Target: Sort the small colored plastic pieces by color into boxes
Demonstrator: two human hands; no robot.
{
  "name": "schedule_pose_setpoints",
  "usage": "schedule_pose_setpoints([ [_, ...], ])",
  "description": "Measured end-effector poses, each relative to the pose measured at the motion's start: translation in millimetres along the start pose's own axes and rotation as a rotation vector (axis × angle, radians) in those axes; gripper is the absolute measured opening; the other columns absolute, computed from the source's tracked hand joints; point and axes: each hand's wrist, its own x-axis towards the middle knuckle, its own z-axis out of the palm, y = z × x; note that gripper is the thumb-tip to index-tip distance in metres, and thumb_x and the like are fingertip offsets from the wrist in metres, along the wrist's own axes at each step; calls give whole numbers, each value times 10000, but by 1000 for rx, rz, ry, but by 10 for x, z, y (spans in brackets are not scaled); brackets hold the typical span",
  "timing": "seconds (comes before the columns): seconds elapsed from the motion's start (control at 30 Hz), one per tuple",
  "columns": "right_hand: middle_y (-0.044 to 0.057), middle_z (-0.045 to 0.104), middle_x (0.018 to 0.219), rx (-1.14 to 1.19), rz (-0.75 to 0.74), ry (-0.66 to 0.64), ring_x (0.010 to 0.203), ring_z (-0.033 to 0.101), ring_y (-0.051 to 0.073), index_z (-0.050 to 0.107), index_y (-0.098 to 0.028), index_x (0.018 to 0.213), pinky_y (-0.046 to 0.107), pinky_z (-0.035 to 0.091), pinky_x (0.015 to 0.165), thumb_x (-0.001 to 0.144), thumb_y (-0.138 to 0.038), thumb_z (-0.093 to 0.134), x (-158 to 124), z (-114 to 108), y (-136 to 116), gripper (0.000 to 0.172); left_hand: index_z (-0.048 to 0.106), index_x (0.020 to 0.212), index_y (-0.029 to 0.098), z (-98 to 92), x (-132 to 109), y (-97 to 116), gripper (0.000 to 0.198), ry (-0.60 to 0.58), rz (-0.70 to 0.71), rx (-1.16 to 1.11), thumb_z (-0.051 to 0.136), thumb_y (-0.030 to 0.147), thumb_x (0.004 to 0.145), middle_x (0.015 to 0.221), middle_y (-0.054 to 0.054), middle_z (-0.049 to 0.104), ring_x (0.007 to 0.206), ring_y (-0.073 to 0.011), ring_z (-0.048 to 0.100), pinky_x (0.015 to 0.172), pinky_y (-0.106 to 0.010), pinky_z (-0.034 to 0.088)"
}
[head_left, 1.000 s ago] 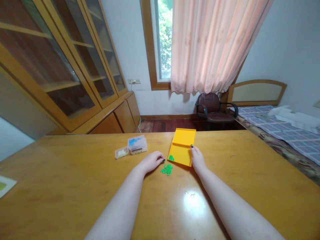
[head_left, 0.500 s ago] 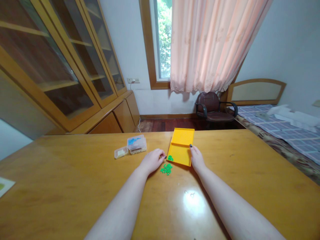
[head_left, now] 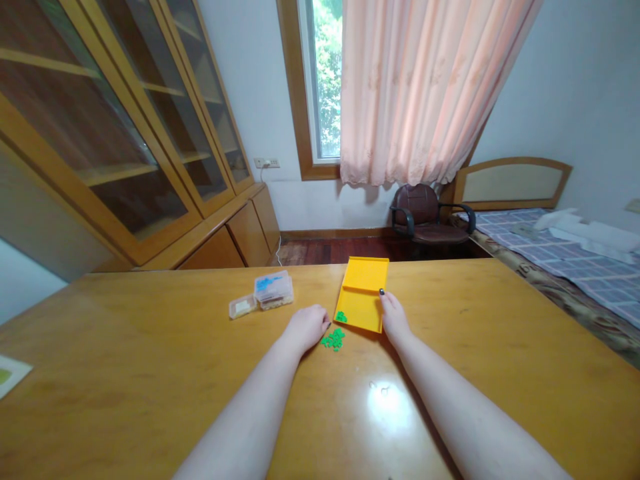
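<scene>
My right hand (head_left: 395,317) grips the right edge of a yellow two-part tray (head_left: 367,275), its thumb over the rim near the divider. A few small green pieces (head_left: 341,317) lie in the near left corner of the tray. On the table in front of it is a loose pile of several green pieces (head_left: 333,339). My left hand (head_left: 309,325) is beside that pile, just left of the tray, with its fingers curled and closed. Whatever lies between its fingertips, if anything, is hidden.
Left of my hand stands a clear plastic box (head_left: 273,291) with blue bits showing, and a smaller clear container (head_left: 243,307) touches it. The wooden table (head_left: 150,347) reaches toward a brown office chair (head_left: 425,213). A white card (head_left: 15,375) lies at the left edge.
My left hand has moved slightly down and nearer the loose green pile, its fingers curling in more. My right hand and the tray have stayed in place.
</scene>
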Motion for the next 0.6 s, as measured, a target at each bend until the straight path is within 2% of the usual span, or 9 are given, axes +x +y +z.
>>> schedule_pose_setpoints([
  [0.13,46,678,926,25,8,-50,862,605,234,612,-195,887,348,469,764,721,-556,547,3,-12,20,403,602,799,161,74,23,57,222,15,-37,27,412,270,839,830,-98,612,758,-201,598,665,-295,431],
  [0.27,56,681,917,24,30,-57,849,612,245,614,-198,882,362,479,749,719,-577,535,-4,-10,23,420,590,838,156,147,70,16,221,53,-95,28,401,270,853,876,-107,607,802,-209,598,693,-305,434],
  [0.43,45,682,863,17,23,-9,820,613,241,612,-203,841,355,487,734,684,-584,568,-27,12,-9,414,578,858,154,156,110,-11,202,118,-191,-16,411,267,856,889,-92,601,805,-189,589,701,-285,426],
  [0.6,43,681,809,6,22,-15,785,612,238,614,-201,790,346,487,709,668,-571,592,-78,44,-86,390,570,895,187,137,111,112,183,267,-30,-185,409,268,865,912,-52,599,850,-168,563,760,-276,423],
])
